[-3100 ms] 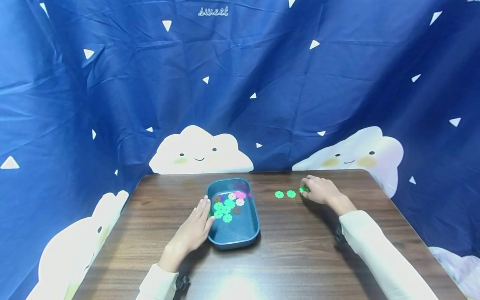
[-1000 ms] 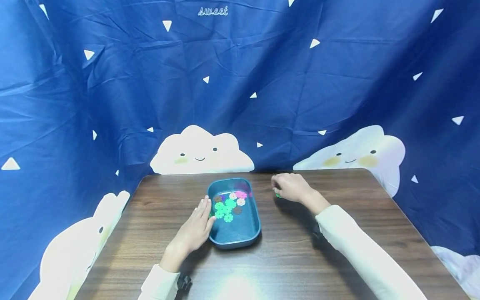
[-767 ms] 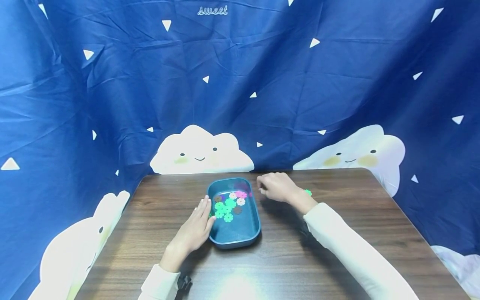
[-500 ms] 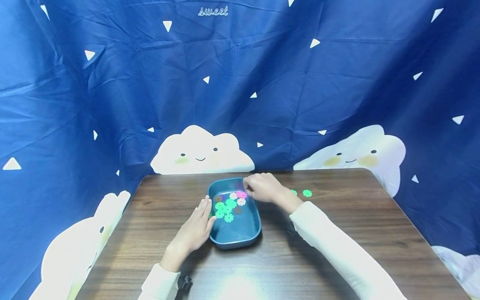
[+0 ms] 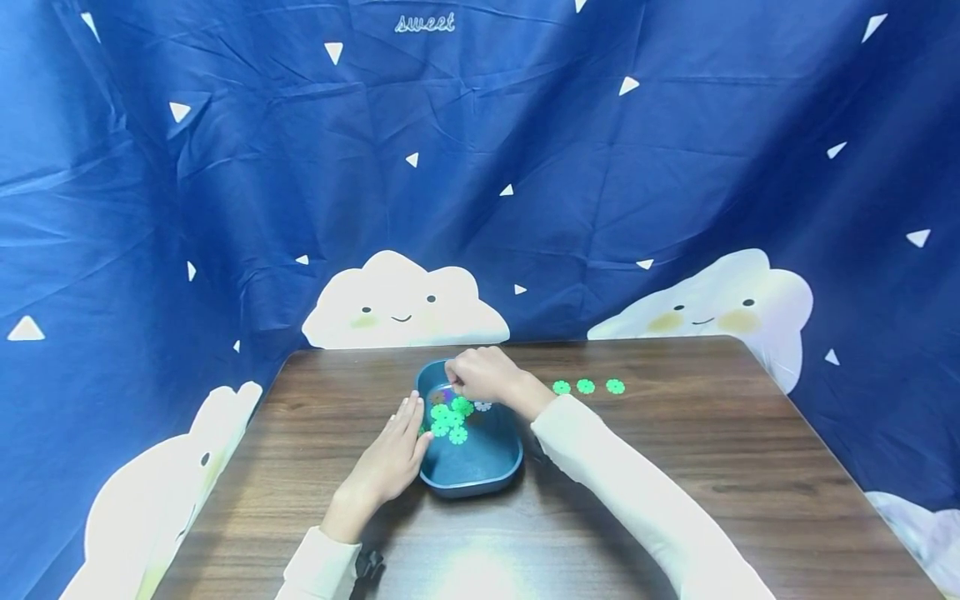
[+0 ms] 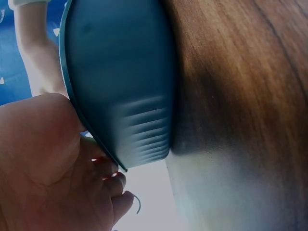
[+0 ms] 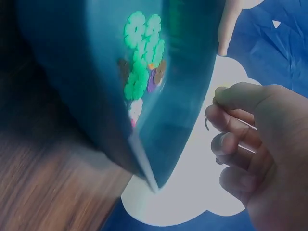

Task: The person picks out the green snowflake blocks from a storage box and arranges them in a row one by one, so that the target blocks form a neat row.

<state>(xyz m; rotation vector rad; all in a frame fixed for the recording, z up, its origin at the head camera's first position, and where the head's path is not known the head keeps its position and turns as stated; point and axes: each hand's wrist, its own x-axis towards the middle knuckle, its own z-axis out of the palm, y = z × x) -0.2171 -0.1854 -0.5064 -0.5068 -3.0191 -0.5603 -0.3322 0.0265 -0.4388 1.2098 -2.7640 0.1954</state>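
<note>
A dark teal tray (image 5: 483, 467) holds a cluster of green flower-shaped discs (image 5: 450, 419). Brown, purple, white and pink ones lie around them; the right wrist view shows the purple disc (image 7: 151, 82). My left hand (image 5: 386, 452) rests along the tray's left rim, fingers extended. Over the tray's far end hovers my right hand (image 5: 485, 375), hiding some of the pieces. In the right wrist view its fingers (image 7: 236, 96) bend loosely beside the tray wall, with nothing between them. Three green discs (image 5: 586, 387) form a row on the table, right of the tray.
The brown wood-grain table (image 5: 675, 467) has its far edge just behind the tray. A blue curtain (image 5: 480, 167) with white triangles and smiling clouds (image 5: 405, 304) hangs behind it.
My right hand has swept left from the far-right green disc, past the row, to above the tray. The three discs stay behind in a row. My left hand has kept its place.
</note>
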